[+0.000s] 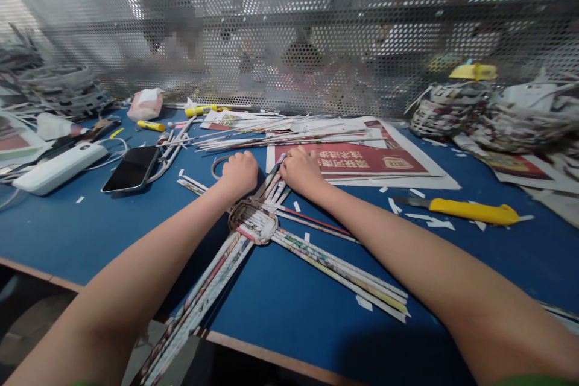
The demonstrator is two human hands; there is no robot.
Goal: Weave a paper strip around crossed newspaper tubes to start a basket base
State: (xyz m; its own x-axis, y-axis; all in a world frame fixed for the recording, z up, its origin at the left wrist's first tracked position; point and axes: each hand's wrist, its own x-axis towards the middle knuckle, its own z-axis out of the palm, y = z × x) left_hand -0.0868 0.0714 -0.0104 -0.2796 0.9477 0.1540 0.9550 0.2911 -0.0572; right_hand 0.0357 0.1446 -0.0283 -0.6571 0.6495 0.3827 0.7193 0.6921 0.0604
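Note:
On the blue table lies a woven base of rolled newspaper tubes (253, 223), with bundles of tubes sticking out from it in several directions. A darker brown strip is wound around its middle. Just beyond the base, my left hand (242, 172) is closed in a fist, and a brown paper strip (216, 166) loops out beside it; the fingertips are hidden. My right hand (301, 170) pinches the upper ends of the paper tubes (277, 176) that point away from me. One bundle (194, 313) hangs over the front edge.
Loose paper tubes (289, 140) lie behind my hands, over a red printed sheet (375, 157). A yellow utility knife (473, 211) is at right among paper scraps. A phone (131, 169) and white power strip (61, 167) are at left. Woven baskets (447, 110) stand before a perforated metal screen (316, 84).

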